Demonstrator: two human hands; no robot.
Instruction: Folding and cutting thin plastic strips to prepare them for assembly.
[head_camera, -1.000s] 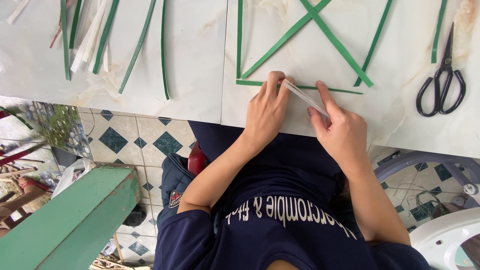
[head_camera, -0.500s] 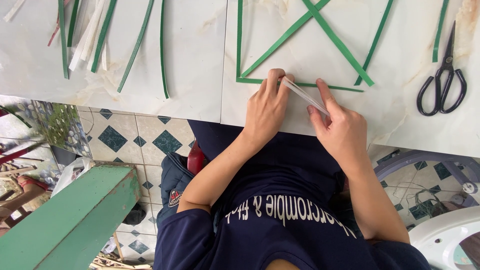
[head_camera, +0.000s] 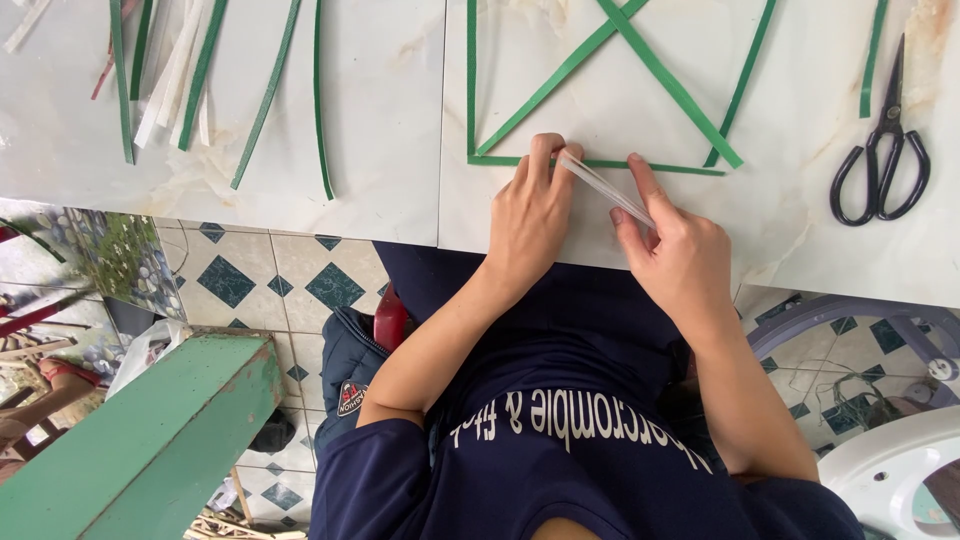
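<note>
My left hand (head_camera: 533, 215) and my right hand (head_camera: 676, 250) both pinch a short whitish translucent strip (head_camera: 601, 186) stretched between them, near the front edge of the white marble-look table (head_camera: 380, 110). Under my fingertips lies a horizontal green strip (head_camera: 600, 164), one side of a square outline of green strips. Two more green strips cross inside it (head_camera: 615, 15) as a diagonal X.
Black scissors (head_camera: 882, 150) lie at the right of the table. Several loose green and white strips (head_camera: 185, 85) lie at the left. Below the table edge are a patterned tile floor (head_camera: 260, 285), a green bench (head_camera: 150, 440) and a white basin (head_camera: 895, 475).
</note>
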